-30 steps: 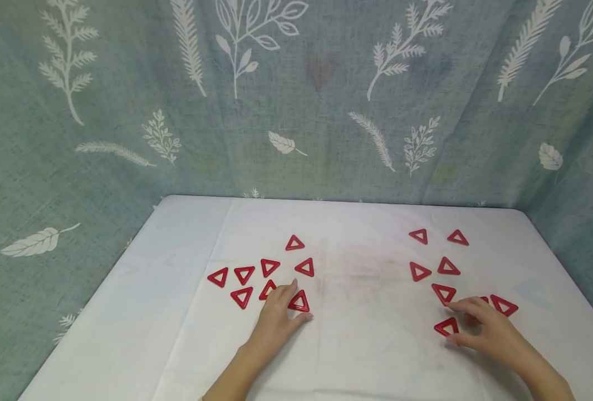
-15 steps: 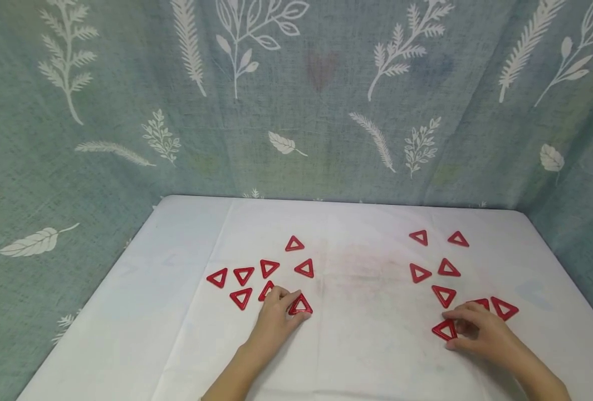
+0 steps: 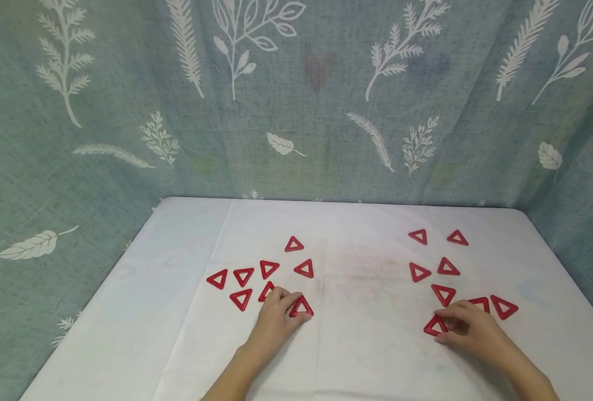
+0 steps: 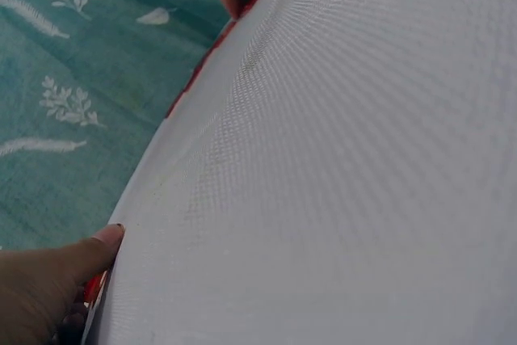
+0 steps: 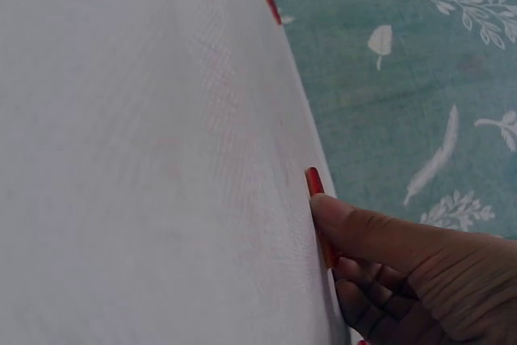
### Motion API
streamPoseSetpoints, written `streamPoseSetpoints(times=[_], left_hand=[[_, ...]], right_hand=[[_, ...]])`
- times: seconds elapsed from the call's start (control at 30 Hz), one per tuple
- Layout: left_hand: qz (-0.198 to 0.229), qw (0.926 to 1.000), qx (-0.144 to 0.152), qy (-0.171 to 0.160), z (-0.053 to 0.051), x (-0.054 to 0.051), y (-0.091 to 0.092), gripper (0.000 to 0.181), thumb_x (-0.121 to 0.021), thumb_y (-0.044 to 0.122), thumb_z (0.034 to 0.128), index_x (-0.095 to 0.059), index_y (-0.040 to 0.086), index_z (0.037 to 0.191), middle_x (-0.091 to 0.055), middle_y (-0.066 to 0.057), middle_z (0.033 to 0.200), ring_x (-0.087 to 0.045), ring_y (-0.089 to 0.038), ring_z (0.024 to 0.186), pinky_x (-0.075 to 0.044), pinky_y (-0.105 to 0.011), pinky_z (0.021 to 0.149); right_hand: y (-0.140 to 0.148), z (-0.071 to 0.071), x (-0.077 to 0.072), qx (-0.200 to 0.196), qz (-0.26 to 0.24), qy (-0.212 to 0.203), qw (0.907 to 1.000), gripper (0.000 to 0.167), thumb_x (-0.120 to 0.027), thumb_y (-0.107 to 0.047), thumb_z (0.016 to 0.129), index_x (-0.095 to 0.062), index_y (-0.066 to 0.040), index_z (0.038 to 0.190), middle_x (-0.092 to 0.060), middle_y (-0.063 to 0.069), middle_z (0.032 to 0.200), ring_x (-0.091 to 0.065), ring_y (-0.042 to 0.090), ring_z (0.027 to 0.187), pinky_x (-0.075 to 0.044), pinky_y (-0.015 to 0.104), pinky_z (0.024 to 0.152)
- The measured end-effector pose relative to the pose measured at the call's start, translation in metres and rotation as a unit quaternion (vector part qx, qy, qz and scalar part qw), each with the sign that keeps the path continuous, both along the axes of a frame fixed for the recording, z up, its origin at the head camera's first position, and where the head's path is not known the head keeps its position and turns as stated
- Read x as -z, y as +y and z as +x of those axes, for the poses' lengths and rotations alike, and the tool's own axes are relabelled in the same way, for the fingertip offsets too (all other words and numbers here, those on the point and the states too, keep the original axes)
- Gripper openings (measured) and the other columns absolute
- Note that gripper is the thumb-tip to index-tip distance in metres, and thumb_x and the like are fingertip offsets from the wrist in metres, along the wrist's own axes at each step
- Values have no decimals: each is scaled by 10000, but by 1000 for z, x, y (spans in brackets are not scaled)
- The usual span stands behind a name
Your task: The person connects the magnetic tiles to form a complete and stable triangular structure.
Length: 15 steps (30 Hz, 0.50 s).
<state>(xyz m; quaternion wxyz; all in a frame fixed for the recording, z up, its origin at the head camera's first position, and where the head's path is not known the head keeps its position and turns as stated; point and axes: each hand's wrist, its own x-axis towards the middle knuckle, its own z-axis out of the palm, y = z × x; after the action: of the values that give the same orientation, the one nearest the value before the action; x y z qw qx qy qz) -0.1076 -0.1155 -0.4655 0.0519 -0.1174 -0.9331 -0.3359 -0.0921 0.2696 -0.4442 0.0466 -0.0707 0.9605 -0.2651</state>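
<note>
Red hollow triangles lie about the white table in two loose groups. My left hand (image 3: 275, 318) pinches one red triangle (image 3: 301, 314) between thumb and fingers, at the near edge of the left group. In the left wrist view, the thumb hides most of that red piece (image 4: 94, 287). My right hand (image 3: 474, 331) holds another red triangle (image 3: 429, 323) by thumb and forefinger, nearest me in the right group. Its thin edge (image 5: 314, 180) juts past the thumb in the right wrist view. A triangle (image 3: 265, 292) beyond the left hand is partly covered by the fingers.
Left-hand pieces include a far triangle (image 3: 293, 244) and an outer triangle (image 3: 217, 279). On the right lie a back triangle (image 3: 458, 238), a triangle (image 3: 444, 294) just beyond the fingers and an outer triangle (image 3: 504, 307). A leaf-patterned curtain (image 3: 316, 128) hangs behind the white table (image 3: 366, 356).
My right hand has closed on its triangle and drawn it slightly left. My left fingers have come together on their triangle, which has shifted a little to the right and nearer.
</note>
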Motion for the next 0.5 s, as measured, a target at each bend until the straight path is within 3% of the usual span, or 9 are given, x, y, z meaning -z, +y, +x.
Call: streamPoseSetpoints(times=[0.5], left_hand=[[18, 9999, 65, -95, -2, 6, -3, 503, -783, 317, 760, -662, 85, 1190, -428, 71, 874, -392, -79, 800, -386, -183, 643]], right_hand=[[-17, -2, 5, 147, -186, 289, 9993, 430, -845, -226, 663, -714, -86, 1048, -570, -46, 849, -494, 70, 725, -473, 173, 641]])
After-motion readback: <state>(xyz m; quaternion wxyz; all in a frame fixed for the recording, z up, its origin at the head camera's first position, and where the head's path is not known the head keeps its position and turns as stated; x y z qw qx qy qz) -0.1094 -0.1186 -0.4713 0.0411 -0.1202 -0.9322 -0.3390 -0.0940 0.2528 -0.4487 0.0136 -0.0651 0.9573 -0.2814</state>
